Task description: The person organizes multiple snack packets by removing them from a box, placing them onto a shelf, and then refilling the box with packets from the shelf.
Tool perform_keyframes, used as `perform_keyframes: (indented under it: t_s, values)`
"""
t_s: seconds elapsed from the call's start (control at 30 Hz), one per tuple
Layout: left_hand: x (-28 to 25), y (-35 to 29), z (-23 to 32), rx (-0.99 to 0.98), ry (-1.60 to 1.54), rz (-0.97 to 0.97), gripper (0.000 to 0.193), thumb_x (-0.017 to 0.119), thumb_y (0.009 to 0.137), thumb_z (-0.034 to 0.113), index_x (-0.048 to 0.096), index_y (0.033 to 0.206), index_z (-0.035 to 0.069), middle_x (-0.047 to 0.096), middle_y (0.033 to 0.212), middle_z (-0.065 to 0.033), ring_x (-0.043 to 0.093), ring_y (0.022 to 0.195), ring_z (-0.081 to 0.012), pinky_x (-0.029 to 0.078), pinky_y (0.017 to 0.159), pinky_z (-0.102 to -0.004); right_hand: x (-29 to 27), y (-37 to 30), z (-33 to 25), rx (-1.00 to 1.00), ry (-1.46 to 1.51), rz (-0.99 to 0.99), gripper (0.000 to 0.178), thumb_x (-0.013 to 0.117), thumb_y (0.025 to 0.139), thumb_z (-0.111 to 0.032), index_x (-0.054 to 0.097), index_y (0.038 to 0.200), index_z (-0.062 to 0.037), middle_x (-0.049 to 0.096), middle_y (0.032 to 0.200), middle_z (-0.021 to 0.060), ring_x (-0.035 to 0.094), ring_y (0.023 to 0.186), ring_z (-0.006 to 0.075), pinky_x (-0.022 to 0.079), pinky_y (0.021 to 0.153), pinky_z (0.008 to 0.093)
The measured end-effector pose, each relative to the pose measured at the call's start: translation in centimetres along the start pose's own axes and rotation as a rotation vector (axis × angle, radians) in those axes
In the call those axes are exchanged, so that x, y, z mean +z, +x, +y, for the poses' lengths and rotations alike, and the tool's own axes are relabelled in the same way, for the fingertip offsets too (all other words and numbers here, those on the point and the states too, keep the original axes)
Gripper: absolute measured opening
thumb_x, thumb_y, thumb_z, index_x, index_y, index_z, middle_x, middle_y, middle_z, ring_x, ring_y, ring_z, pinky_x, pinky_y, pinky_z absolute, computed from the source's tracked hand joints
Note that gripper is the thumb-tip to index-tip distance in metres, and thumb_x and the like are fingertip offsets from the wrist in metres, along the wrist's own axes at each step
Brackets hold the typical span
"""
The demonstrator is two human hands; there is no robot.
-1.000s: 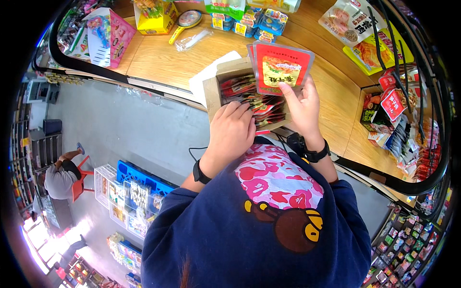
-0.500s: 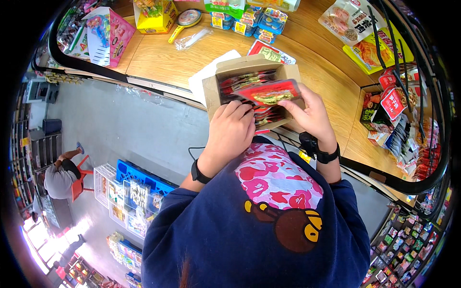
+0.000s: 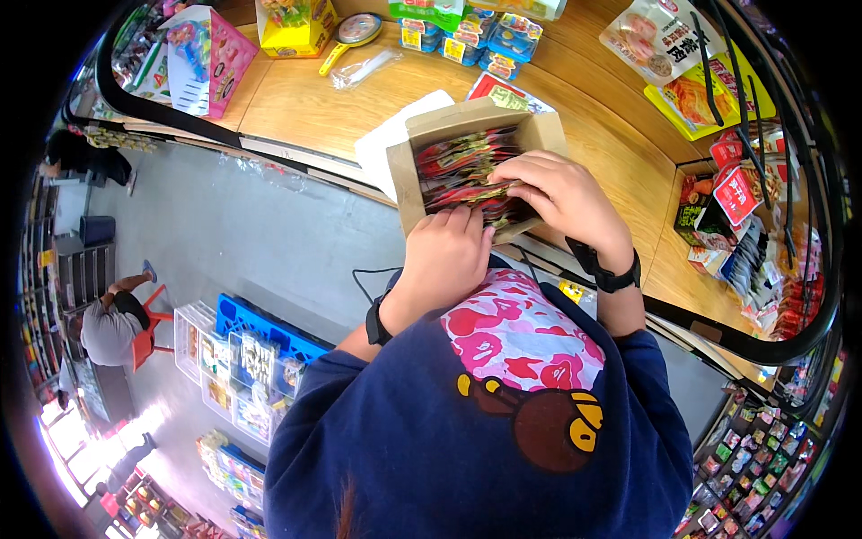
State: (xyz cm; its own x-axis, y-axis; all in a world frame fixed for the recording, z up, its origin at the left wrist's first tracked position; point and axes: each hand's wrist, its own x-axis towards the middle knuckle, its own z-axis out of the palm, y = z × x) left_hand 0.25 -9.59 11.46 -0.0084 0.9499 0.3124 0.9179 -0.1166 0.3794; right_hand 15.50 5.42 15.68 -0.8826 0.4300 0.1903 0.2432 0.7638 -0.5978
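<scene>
An open cardboard box (image 3: 406, 184) stands tilted toward me at the front edge of the wooden shelf. Rows of flat red snack packets (image 3: 462, 154) stand on edge inside it. My left hand (image 3: 446, 259) curls over the box's near side, fingertips against the nearest packets; the near rim is mostly hidden beneath it. From the right, my right hand (image 3: 561, 193) reaches into the box, its thumb and fingers closed at the top edges of packets in the middle. Which single packet it pinches is partly covered by the fingers.
Behind the box lie a white sheet (image 3: 375, 148) and a red-and-white package (image 3: 503, 92). Blue-lidded tubs (image 3: 462, 40), a yellow-handled round item (image 3: 355, 34) and a pink box (image 3: 224, 67) stand farther back. A black rail (image 3: 691, 334) borders the shelf. A seated person (image 3: 112, 331) is at left.
The red packet that my right hand held above the box has gone down among the others. My right hand has followed it into the box; my left hand has shifted slightly right and down.
</scene>
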Motion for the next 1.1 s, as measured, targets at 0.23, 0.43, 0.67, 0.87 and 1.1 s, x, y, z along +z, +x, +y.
perform_keyframes:
  t_s: [0.23,0.43,0.67,0.87,1.1]
  values:
    - [0.4,0.1,0.5,0.02,0.063,-0.053,0.03,0.062,0.088,0.028,0.064,0.092,-0.002,0.062,0.073,-0.0135,0.064,0.069,-0.0259,0.048,0.062,-0.0377,-1.0,-0.2,1.3,-0.079,0.1,-0.11,0.024,0.063,0.086,-0.005,0.067,0.11,-0.0087,0.07,0.107,0.0086,0.064,0.1,0.0307,0.051,0.085,0.0394]
    - [1.0,-0.1,0.4,0.125,0.043,0.015,0.039,0.062,0.089,0.033,0.064,0.095,-0.005,0.063,0.076,-0.0147,0.064,0.072,-0.0287,0.049,0.069,-0.039,-0.9,-0.8,1.1,-0.112,-0.067,-0.066,0.029,0.063,0.085,-0.004,0.068,0.111,-0.0125,0.071,0.106,0.0055,0.064,0.098,0.0284,0.051,0.084,0.0392]
    - [-0.1,0.1,0.6,0.082,0.038,-0.047,0.042,0.066,0.087,0.036,0.066,0.1,-0.004,0.065,0.085,-0.0143,0.065,0.08,-0.0288,0.052,0.07,-0.0394,-0.6,-1.0,-0.7,-0.057,-0.26,-0.048,0.035,0.06,0.079,-0.001,0.069,0.111,-0.0128,0.071,0.109,0.0021,0.064,0.098,0.0258,0.05,0.085,0.0382]
    - [0.0,0.2,0.6,0.05,-0.007,-0.037,0.038,0.069,0.085,0.034,0.068,0.097,-0.001,0.066,0.083,-0.0135,0.067,0.076,-0.0301,0.054,0.067,-0.0392,-0.2,-1.3,-1.0,-0.06,-0.319,-0.04,0.038,0.064,0.078,-0.004,0.065,0.115,-0.0103,0.067,0.116,0.0058,0.062,0.104,0.0277,0.049,0.091,0.0409]
    - [-0.4,0.5,0.8,0.006,-0.103,-0.099,0.028,0.07,0.082,0.029,0.068,0.085,0.001,0.067,0.076,-0.0149,0.067,0.072,-0.0317,0.054,0.064,-0.042,1.0,-1.0,-2.8,-0.159,-0.344,0.119,0.05,0.073,0.082,-0.025,0.059,0.128,-0.0098,0.059,0.129,0.0096,0.055,0.117,0.0318,0.045,0.099,0.0445]
